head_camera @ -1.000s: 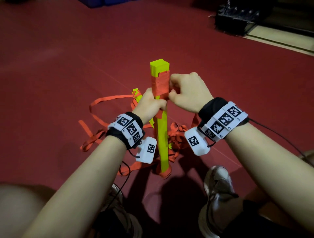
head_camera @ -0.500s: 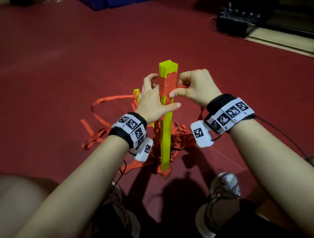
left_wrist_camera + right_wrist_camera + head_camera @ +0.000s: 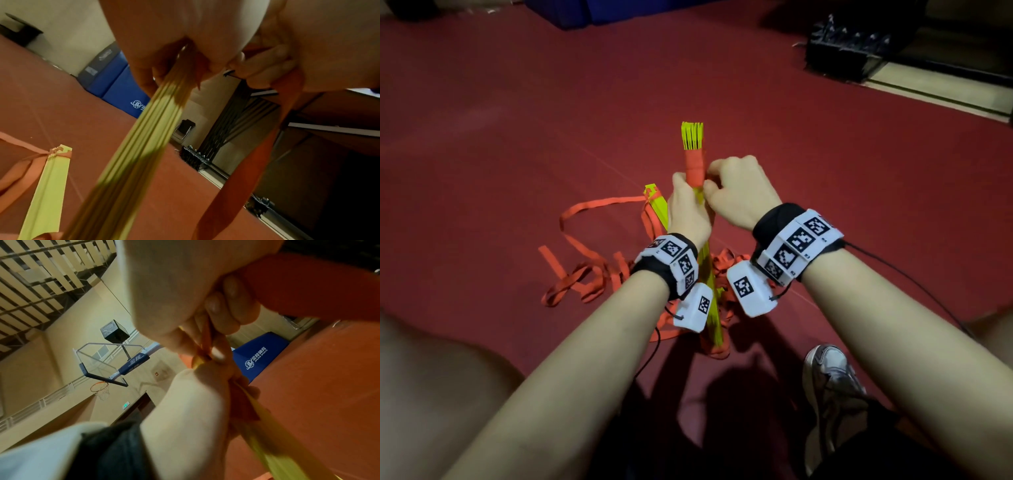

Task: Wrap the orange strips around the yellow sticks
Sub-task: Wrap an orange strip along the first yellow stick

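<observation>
Yellow sticks upright, tips up

Sticks: yellow, smooth, hard-looking, thin flat slats, probably plastic. Strip wound on them: orange, matt, flat and limp like cloth tape. Floor: dark red, matt, even finish; wristbands: black cloth.
</observation>
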